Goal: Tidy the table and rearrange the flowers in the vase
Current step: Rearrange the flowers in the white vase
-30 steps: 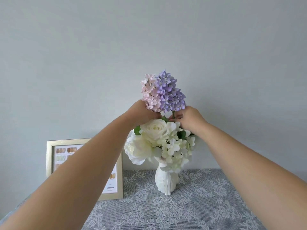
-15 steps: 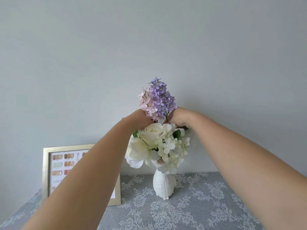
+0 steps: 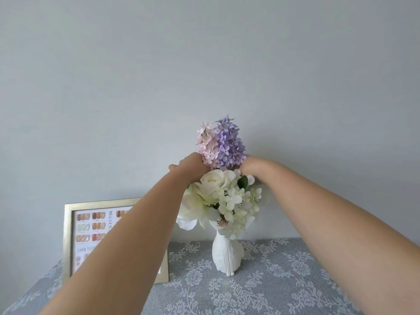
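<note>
Head view: pink-and-purple flowers [image 3: 221,145] above white vase [image 3: 227,254].

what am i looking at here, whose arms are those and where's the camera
There is no machine here. The camera sits on a person's head, looking forward and down, so the two bare arms are the wearer's own. On a table under a grey lace cloth stands a white vase of white flowers. A gold picture frame leans against the wall at the left. The left hand and right hand reach in from either side below the pink sprig and purple sprig. The fingers are hidden, so the exact grip cannot be told.
</note>
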A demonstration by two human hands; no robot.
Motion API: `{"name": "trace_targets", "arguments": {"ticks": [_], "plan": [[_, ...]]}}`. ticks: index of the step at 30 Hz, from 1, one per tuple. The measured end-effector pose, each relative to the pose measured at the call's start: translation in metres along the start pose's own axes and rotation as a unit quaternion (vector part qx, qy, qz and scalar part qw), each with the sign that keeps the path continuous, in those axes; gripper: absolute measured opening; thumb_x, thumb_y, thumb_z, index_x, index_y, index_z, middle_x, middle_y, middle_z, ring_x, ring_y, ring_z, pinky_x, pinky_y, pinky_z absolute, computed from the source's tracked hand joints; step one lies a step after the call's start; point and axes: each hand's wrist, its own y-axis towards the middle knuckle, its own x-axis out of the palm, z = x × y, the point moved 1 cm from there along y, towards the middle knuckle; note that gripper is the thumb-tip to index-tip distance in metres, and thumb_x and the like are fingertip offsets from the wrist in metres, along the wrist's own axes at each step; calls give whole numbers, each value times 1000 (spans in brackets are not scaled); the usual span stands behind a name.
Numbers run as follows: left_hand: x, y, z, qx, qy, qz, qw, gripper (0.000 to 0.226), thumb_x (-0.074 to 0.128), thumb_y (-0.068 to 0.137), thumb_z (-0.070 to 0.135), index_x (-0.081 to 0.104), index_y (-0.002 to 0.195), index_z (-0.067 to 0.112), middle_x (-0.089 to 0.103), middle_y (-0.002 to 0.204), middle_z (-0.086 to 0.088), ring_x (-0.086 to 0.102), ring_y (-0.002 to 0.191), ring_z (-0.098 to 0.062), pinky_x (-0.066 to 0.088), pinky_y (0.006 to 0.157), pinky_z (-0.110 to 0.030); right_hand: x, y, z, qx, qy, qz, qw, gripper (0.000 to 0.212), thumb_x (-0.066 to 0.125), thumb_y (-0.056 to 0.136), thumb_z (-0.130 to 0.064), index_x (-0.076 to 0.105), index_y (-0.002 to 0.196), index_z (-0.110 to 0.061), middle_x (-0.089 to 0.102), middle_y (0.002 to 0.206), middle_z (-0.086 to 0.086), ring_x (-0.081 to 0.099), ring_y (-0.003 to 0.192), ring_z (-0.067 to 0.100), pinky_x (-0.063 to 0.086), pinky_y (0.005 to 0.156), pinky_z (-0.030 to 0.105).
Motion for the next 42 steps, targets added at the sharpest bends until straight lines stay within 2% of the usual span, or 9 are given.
{"name": "trace_targets", "arguments": {"ticks": [4, 9, 13, 16, 21, 26, 31, 35, 42], "plan": [[-9, 1, -13, 8, -146, -2, 989, 17, 74, 79, 16, 62, 68, 16, 59, 65, 1, 56, 64, -20, 42, 56, -22, -12, -16, 16, 3, 130, 55, 990, 13, 69, 76, -14, 68, 85, -4, 64, 79, 9, 56, 68, 20, 46, 62, 26], [-24, -10, -41, 12, -308, -58, 950, 50, 79, 79, 33, 61, 125, 29, 60, 128, -1, 57, 115, -21, 42, 95, -30, -10, -23, 22, -6, 167, 91, 982, 13, 72, 71, -23, 64, 65, -15, 59, 62, -2, 54, 60, 15, 43, 60, 24], [-7, -28, -53, -30, -409, -87, 908, 48, 65, 91, 32, 52, 137, 26, 62, 113, 10, 68, 82, -2, 51, 69, -18, -2, -20, 19, 6, 188, 108, 976, 15, 72, 71, -23, 63, 64, -14, 58, 61, 0, 54, 55, 15, 41, 53, 20], [1, -31, -54, -15, -448, -60, 892, 38, 64, 93, 27, 59, 130, 24, 69, 110, 2, 73, 77, -7, 55, 59, -21, 0, -19, 20, 16, 209, 117, 971, 15, 76, 68, -24, 67, 65, -13, 59, 56, -1, 54, 48, 12, 40, 46, 17], [8, -35, -49, 37, -382, -20, 923, 27, 66, 90, 25, 64, 114, 37, 71, 106, -11, 67, 86, -19, 55, 84, -37, 3, -16, 17, 29, 233, 111, 966, 28, 75, 61, -31, 71, 75, -7, 65, 64, 6, 61, 59, 21, 49, 58, 25], [12, -37, -45, 68, -373, 1, 925, 34, 67, 91, 24, 57, 123, 27, 73, 86, 6, 69, 69, -5, 56, 66, -20, 7, -11, 12, 56, 187, 119, 974, 35, 79, 64, -31, 67, 84, -4, 69, 77, 5, 66, 91, 30, 41, 98, 50], [6, -41, -40, 59, -358, 10, 932, 39, 68, 90, 26, 58, 128, 26, 71, 97, -1, 66, 72, -9, 55, 74, -32, 2, -15, 7, 63, 153, 110, 980, 35, 81, 65, -38, 66, 81, -11, 60, 72, 0, 62, 89, 27, 39, 98, 50], [-11, -36, -35, 87, -358, 54, 928, 53, 69, 88, 37, 50, 137, 31, 57, 132, 5, 59, 111, -11, 46, 80, -22, -2, -21, 14, 61, 168, 130, 975, 14, 70, 70, -28, 69, 74, -15, 58, 58, -1, 60, 71, 25, 40, 91, 45], [-20, -25, -9, 125, -307, 69, 941, 84, 84, 73, 37, 37, 143, 37, 53, 111, 16, 52, 94, 10, 43, 69, -15, -6, -25, 15, 13, 211, 159, 964, 11, 74, 69, -20, 67, 62, -16, 54, 56, -3, 51, 70, 23, 32, 79, 40]]}}
